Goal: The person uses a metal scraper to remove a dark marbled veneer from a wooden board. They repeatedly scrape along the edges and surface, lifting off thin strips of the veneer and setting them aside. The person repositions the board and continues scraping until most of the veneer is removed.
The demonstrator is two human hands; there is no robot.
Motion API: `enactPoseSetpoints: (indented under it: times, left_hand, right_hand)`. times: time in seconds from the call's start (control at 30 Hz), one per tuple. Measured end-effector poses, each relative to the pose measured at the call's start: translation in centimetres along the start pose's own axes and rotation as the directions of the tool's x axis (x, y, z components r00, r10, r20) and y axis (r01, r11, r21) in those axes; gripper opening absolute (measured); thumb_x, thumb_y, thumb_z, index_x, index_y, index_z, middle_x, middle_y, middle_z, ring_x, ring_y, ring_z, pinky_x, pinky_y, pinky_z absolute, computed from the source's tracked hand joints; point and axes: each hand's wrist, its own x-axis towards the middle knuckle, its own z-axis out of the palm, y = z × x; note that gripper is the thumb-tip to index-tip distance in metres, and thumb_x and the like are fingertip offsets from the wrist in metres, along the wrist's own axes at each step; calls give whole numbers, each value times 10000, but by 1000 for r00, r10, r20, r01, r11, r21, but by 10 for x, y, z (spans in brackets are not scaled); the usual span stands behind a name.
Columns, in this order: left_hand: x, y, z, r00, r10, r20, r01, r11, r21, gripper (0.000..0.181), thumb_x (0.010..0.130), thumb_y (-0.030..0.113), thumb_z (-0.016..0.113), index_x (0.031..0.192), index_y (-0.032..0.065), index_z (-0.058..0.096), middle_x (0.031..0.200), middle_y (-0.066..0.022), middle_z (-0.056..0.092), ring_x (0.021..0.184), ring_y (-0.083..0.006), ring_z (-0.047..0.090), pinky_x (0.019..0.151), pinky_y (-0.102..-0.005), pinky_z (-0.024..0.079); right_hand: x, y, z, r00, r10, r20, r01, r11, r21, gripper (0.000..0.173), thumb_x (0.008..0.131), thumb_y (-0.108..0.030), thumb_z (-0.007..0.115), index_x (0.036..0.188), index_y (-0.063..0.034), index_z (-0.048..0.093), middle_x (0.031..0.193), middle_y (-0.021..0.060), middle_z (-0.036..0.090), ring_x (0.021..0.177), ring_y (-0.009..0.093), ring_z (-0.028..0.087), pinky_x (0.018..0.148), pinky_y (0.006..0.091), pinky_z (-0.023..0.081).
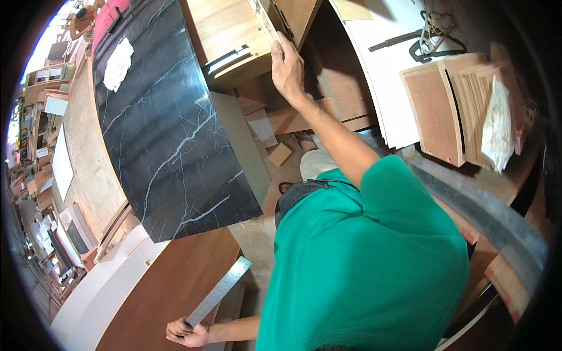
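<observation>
My left hand (188, 332), low in the view, is closed around one end of a flat metal strip (218, 291) that looks like a steel rule. The strip points up and away over a brown wood panel (169, 281). My right hand (287, 70) reaches forward, thumb and fingers on the edge of a wooden drawer or cabinet box (228, 26). A metal fitting (228, 59), perhaps a drawer slide, lies on that box. Left of it is a black slab with white marble veins (175, 131), bearing a crumpled white cloth or sheet (118, 64).
To the right, stacked wooden boards (432, 114) stand on a surface with another white crumpled piece (499, 125) against them. Tangled cords and a black clamp-like tool (439, 50) lie on white panels (386, 79). Offcuts (280, 154) are on the floor. A person (84, 19) is far left.
</observation>
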Motion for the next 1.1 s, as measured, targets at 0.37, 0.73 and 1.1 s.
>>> enactPoseSetpoints:
  times: [0.37, 0.73, 1.1]
  left_hand:
    - [69, -95, 74, 997, -61, 55, 59, 998, 38, 347, 1074, 170, 476, 743, 118, 388, 659, 22, 300, 510, -94, 235, 491, -280, 224]
    - [45, -94, 87, 999, 43, -9, -42, 995, 88, 347, 1072, 182, 490, 746, 122, 388, 646, 22, 296, 497, -91, 212, 483, -278, 206]
    - [75, -148, 105, 994, -86, 66, 77, 988, 130, 346, 1082, 201, 475, 755, 119, 399, 650, 23, 294, 498, -97, 200, 462, -276, 190]
  right_hand:
    - [-16, -30, 40, 954, 26, 298, -76, 985, 158, 416, 1013, -193, 596, 1329, 78, 595, 1351, 244, 621, 1264, 361, 601, 1073, 392, 466]
    - [-34, -38, 72, 795, 84, 601, -312, 906, 286, 588, 1075, -391, 486, 1460, 53, 478, 1533, 246, 458, 1446, 346, 425, 1187, 391, 352]
    - [-33, -31, 73, 483, 133, 865, -539, 824, 174, 826, 1065, -619, 148, 1596, 13, 196, 1672, 199, 199, 1558, 304, 174, 1275, 420, 158]
